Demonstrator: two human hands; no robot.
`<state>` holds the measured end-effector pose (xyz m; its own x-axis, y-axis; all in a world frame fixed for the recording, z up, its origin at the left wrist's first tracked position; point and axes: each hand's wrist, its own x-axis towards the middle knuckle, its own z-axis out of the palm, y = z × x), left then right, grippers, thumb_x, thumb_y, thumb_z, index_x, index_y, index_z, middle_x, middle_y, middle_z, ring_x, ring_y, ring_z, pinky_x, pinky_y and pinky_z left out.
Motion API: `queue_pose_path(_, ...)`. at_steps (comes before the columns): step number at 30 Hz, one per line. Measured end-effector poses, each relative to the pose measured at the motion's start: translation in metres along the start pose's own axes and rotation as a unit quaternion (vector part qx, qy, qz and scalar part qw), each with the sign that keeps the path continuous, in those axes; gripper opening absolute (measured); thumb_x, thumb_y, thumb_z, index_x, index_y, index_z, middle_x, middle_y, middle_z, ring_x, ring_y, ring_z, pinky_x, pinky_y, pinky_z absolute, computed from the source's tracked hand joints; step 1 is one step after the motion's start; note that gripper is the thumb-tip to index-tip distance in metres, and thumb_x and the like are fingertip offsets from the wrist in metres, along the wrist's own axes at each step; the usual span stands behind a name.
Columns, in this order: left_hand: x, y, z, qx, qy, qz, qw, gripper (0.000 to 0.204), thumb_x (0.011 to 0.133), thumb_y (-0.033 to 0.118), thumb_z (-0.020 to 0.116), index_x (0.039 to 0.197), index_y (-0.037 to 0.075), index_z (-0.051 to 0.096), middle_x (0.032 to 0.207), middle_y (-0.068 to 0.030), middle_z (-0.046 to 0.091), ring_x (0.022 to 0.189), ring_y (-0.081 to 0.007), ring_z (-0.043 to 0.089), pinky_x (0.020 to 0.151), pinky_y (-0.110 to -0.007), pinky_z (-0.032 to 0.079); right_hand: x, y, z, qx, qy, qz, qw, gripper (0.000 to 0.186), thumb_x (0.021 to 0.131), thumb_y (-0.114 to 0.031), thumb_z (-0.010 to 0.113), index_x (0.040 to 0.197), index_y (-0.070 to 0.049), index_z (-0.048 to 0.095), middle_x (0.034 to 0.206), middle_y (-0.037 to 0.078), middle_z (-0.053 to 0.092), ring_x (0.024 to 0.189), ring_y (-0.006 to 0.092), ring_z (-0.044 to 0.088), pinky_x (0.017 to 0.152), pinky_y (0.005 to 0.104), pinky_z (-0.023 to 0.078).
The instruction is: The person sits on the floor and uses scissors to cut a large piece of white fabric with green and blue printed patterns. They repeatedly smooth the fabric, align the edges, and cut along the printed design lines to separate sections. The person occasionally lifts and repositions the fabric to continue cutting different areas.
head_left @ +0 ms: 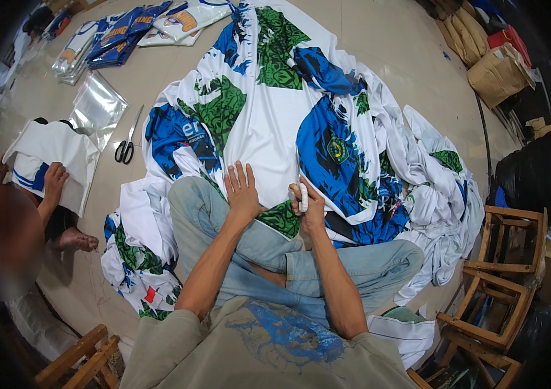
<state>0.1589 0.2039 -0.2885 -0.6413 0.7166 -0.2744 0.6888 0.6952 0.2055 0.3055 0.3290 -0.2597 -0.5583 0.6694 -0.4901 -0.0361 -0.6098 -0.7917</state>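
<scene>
A long spread of printed fabric (269, 123), white with blue and green patches, lies over the floor in front of me and reaches my crossed legs. My left hand (243, 194) presses flat on its white part, fingers stretched out. Close to the fabric's near edge, my right hand (312, 206) is closed around a small tool with a white, wrapped-looking handle (303, 196); its working end is hidden. A green patterned corner (281, 220) of the cloth lies between my two hands.
Black-handled scissors (129, 139) lie left of the fabric, near clear plastic bags (97, 107) and packed garments (120, 35). At the left, another person holds a white garment (55, 159). Wooden stools (496, 305) and a brown paper bag (499, 74) stand at the right.
</scene>
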Motion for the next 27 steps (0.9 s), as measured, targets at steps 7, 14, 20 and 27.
queue_pose_path(7,0.001,0.002,-0.005,0.003,-0.014,-0.006,1.0,0.152,0.054,0.05,0.095,0.159,-0.004,0.0,0.166,-0.0294,-0.004,0.153,-0.0496,-0.005,0.123,-0.058,-0.001,0.008,-0.005,0.017,0.031,0.021,-0.029,0.999,0.059,0.088,-0.012,0.078,0.141,0.001,0.055,0.072,0.002,0.062,0.05,0.0086,0.051,0.046,0.0228,0.037)
queue_pose_path(14,0.0,0.002,-0.002,-0.006,-0.002,-0.006,1.0,0.151,0.054,0.05,0.095,0.159,-0.004,0.001,0.166,-0.029,-0.003,0.153,-0.0491,-0.005,0.123,-0.057,-0.001,0.014,-0.002,0.019,0.021,0.022,-0.027,0.999,0.06,0.087,-0.012,0.08,0.141,0.0,0.056,0.07,0.0,0.061,0.051,0.0079,0.052,0.045,0.0225,0.038)
queue_pose_path(20,-0.001,0.003,-0.006,-0.017,-0.008,-0.007,1.0,0.151,0.054,0.049,0.095,0.159,-0.004,0.001,0.166,-0.0291,-0.002,0.153,-0.0493,-0.005,0.123,-0.057,-0.002,0.018,0.002,0.013,-0.014,0.013,-0.036,0.999,0.06,0.088,-0.012,0.078,0.141,0.001,0.055,0.078,0.003,0.066,0.053,0.0074,0.055,0.045,0.021,0.04)
queue_pose_path(27,-0.001,0.003,-0.006,0.0,-0.013,-0.008,1.0,0.15,0.056,0.05,0.094,0.159,-0.005,0.001,0.166,-0.0293,-0.002,0.153,-0.0491,-0.005,0.123,-0.057,-0.001,0.02,0.006,0.014,0.0,0.024,-0.027,0.999,0.057,0.091,-0.012,0.075,0.143,0.0,0.054,0.085,0.006,0.069,0.053,0.0084,0.056,0.046,0.0221,0.042)
